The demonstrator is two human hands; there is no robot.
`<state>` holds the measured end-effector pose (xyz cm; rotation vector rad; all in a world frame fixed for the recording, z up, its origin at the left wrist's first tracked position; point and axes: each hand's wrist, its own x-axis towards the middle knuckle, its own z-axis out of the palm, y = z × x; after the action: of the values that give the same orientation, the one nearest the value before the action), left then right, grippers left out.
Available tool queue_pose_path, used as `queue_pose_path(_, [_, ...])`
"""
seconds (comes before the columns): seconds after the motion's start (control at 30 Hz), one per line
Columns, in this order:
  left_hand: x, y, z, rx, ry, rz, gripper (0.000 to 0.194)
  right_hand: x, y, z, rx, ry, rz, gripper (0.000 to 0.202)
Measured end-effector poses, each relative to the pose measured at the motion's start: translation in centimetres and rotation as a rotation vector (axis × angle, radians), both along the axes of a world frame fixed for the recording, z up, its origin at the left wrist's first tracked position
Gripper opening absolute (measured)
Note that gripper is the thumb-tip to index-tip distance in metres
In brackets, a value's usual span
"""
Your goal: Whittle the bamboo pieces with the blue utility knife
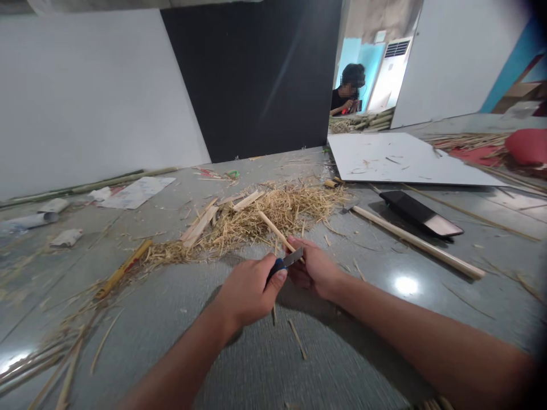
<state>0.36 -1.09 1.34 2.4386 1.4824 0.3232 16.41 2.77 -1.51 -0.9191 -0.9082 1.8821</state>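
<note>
My left hand is closed around the dark blue and black handle of a utility knife, its blade pointing up to the right. The blade lies against or just over a thin bamboo stick. My right hand grips the lower end of that stick, fingers wrapped around it; the far end points up and left over a heap of pale shavings. Part of the stick is hidden behind the blade and fingers. Loose slivers lie on the grey floor beneath both hands.
A yellow tool lies left of the shavings. To the right are a long wooden-handled tool and a black phone-like object. A white board lies behind them. Another person sits beyond the upright panels.
</note>
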Motion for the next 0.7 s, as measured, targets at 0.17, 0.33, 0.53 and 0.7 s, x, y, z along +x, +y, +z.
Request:
queue_pose_path(0.17, [0.23, -0.27, 0.02, -0.015, 0.012, -0.024, 0.031, 0.08, -0.07, 0.16, 0.012, 0.023, -0.017, 0.032])
queue_pose_path(0.33, [0.25, -0.26, 0.07, -0.029, 0.019, -0.021, 0.031, 0.14, 0.01, 0.06, 0.034, 0.033, -0.025, 0.032])
queue_pose_path(0.53, [0.09, -0.08, -0.11, -0.008, 0.046, 0.011, 0.032, -0.03, -0.06, 0.18, 0.044, 0.01, -0.051, 0.03])
queue_pose_path(0.7, [0.01, 0.09, 0.15, 0.005, 0.076, 0.04, 0.032, -0.17, -0.31, 0.32, 0.023, -0.012, -0.069, 0.028])
